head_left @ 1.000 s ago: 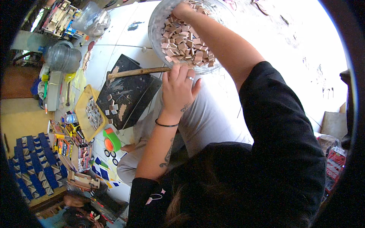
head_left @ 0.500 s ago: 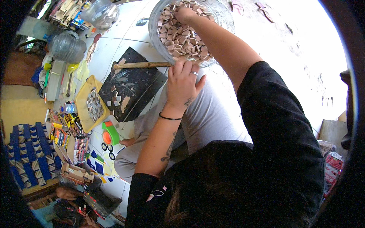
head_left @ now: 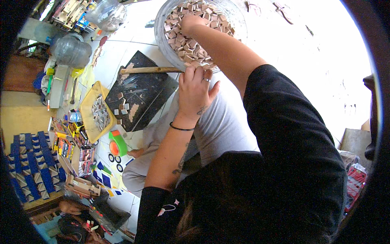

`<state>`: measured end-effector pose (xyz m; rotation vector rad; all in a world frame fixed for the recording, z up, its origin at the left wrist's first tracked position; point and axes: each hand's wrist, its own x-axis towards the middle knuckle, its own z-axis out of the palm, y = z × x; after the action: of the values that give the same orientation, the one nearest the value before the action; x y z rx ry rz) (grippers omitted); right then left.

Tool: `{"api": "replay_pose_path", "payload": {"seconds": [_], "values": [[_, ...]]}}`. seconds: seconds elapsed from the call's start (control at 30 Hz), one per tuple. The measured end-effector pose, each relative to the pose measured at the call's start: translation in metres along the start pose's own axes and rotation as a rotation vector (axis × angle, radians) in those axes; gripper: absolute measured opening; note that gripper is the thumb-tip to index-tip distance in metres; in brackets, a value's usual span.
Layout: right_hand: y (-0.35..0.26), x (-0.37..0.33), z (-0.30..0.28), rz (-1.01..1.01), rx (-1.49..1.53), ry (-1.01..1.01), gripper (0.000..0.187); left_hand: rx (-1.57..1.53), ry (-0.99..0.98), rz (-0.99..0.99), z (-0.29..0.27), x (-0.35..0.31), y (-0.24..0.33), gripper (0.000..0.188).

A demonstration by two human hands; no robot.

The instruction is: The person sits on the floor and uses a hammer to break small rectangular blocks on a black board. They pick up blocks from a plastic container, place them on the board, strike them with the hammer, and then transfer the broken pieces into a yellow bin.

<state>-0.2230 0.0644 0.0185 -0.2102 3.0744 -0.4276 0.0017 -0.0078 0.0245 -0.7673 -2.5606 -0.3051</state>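
Note:
A round clear basin at the top middle holds a heap of small square wooden pieces. My right hand reaches into the heap, its fingertips hidden by the hand and the pieces. Near the basin's close rim, above my knee, my left hand has its fingers curled over the end of a wooden stick, with the thumb held apart. The stick extends leftward across a black board, which carries a few small square pieces and pale worn patches.
Left of the board lies a yellow tray of small silvery pieces. Nearby are a green-and-orange tape dispenser, small black wheels, toy trucks and large clear jugs. A co-worker's hand shows at lower left.
My right hand has shifted slightly left and down within the heap, and its arm has swung left. The basin appears a little further left. My left hand and the stick have barely moved.

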Motion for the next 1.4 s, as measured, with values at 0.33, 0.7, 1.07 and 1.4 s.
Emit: {"api": "replay_pose_path", "payload": {"seconds": [0.33,0.7,1.07,1.4], "values": [[0.016,0.079,0.025,0.248,1.452,0.125,0.029,-0.001,-0.017,-0.016,0.0,-0.001,-0.001,0.039],[0.039,0.08,-0.003,0.215,0.921,-0.008,0.029,-0.021,-0.021,-0.016,-0.003,0.0,0.0,0.042],[-0.006,-0.021,-0.011,-0.381,-0.394,-0.208,0.036,0.007,0.01,-0.004,-0.001,-0.002,0.001,0.042],[0.049,0.014,-0.027,0.031,0.786,-0.154,0.024,0.048,-0.038,0.045,-0.001,0.0,0.003,0.039]]}}
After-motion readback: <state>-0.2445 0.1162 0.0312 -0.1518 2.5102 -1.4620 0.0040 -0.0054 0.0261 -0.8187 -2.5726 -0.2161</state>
